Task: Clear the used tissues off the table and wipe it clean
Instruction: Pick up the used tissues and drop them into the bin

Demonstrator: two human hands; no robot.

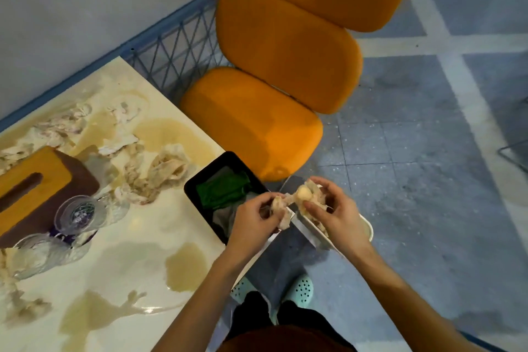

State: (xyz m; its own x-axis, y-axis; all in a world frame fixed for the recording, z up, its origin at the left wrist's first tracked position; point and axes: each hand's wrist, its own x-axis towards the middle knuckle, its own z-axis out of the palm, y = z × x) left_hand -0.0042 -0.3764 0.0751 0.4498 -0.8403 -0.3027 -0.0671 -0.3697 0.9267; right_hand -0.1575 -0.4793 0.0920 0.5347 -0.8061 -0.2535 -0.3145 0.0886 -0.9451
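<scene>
While both hands work beyond the table's edge, the step in hand is judged to be clearing, not wiping. The left hand (257, 216) pinches one end of a soaked tissue wad (297, 197) with curled fingers; the right hand (334, 208) grips the other end, thumb and fingertips closed round a rounded yellowish lump. The wad is stretched between the two sets of fingers and looks sodden, beige-stained and stringy.

Directly beneath the fingers sits a white container (367, 227); its exact form cannot be told. Just left of the left fingers lies a black tray (200, 177) holding a green cloth (223, 188).

Further used tissues (168, 166) lie well to the left of the fingers on the table (137, 237), crumpled and wet. Some touch a tissue box (34, 180) and two glasses (77, 213). Tan puddles (185, 266) lie below and left of the left wrist.

Judgement: the task is at an early stage. The next move calls for releasing the wad into the container, then reaching left for the remaining tissues without tipping the glasses. Wet paper is likely to tear and drip when lifted. The cloth is untouched; wiping is not yet begun.
</scene>
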